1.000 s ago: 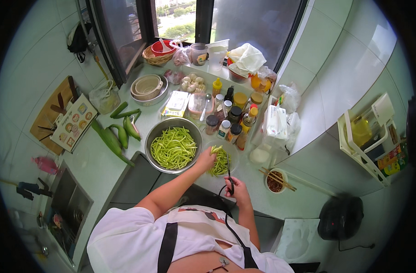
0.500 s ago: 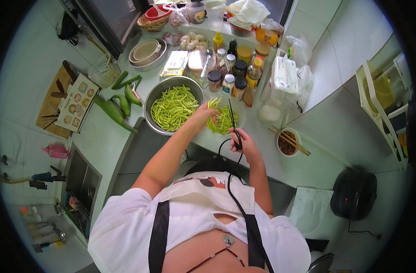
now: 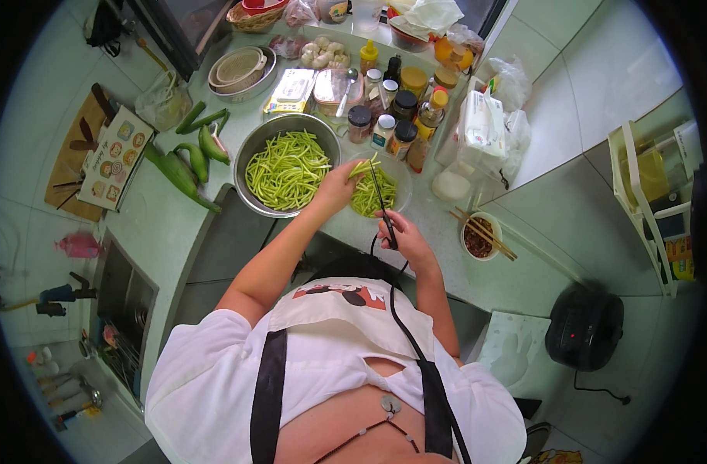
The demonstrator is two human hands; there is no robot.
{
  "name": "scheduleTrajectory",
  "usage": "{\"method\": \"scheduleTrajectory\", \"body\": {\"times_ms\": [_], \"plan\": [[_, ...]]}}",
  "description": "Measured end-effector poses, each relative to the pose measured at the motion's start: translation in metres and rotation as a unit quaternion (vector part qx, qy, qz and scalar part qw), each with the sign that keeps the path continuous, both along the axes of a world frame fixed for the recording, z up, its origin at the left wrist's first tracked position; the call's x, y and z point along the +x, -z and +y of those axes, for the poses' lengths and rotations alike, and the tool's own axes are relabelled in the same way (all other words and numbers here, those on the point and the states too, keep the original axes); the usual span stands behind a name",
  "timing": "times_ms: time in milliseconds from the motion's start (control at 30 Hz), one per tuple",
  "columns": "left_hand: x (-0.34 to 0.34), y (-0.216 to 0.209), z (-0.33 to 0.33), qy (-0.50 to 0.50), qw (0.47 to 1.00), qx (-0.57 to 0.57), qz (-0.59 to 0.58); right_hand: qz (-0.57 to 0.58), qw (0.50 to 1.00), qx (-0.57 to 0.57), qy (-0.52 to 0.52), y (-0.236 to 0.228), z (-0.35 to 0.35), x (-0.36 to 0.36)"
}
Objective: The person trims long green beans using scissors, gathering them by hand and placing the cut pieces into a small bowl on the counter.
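Observation:
A bunch of thin green stems [image 3: 364, 166], perhaps beans or garlic scapes, is pinched in my left hand [image 3: 338, 188], closed around one end. My right hand [image 3: 409, 237] is closed on the black handle of a pair of scissors [image 3: 386, 219], whose dark blades point up and away, by the tips of the bunch. Beneath both hands a clear bowl [image 3: 404, 191] holds short cut green pieces [image 3: 367, 201]. To its left, a steel bowl [image 3: 241, 182] is filled with longer green stems [image 3: 287, 170].
Seasoning jars [image 3: 359, 120] and bottles crowd the counter behind the bowls. Loofah-like green vegetables [image 3: 179, 174] lie at the left, past a sink [image 3: 129, 309]. At the right stand a white bowl [image 3: 499, 236] with chopsticks across it and a black cooker [image 3: 585, 329].
The scissors have tilted leftward, bringing their blades to the stems. My left hand has raised the bunch slightly, its tips now sideways toward the blades. The whole view has shifted a little.

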State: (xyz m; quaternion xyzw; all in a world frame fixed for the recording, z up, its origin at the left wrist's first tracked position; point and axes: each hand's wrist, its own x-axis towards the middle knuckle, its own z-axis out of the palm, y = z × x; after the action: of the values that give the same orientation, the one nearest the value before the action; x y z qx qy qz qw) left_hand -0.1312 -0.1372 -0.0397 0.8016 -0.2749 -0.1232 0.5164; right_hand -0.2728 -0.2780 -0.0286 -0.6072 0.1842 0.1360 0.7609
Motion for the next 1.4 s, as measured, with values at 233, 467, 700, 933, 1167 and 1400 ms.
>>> {"method": "scheduleTrajectory", "body": {"times_ms": [233,467,700,933,1167,1400], "plan": [[-0.007,0.019,0.002,-0.046,0.977,0.044,-0.204,0.045,0.998,0.053,-0.001,-0.005,-0.001,-0.002],[-0.001,0.002,-0.004,0.005,0.960,-0.125,0.249,0.026,0.989,0.143,0.024,0.013,-0.009,-0.002],[0.007,0.014,-0.017,-0.042,0.950,-0.147,0.271,0.022,0.973,0.223,0.045,0.024,-0.014,0.002],[0.013,0.022,-0.021,-0.098,0.906,-0.224,0.346,0.041,0.982,0.179,0.050,0.022,-0.014,-0.003],[0.005,0.027,-0.020,-0.092,0.927,-0.168,0.323,0.063,0.988,0.134,0.042,0.014,-0.004,0.002],[0.001,0.028,-0.018,-0.106,0.950,-0.126,0.265,0.075,0.993,0.080,0.038,0.008,0.002,0.013]]}}
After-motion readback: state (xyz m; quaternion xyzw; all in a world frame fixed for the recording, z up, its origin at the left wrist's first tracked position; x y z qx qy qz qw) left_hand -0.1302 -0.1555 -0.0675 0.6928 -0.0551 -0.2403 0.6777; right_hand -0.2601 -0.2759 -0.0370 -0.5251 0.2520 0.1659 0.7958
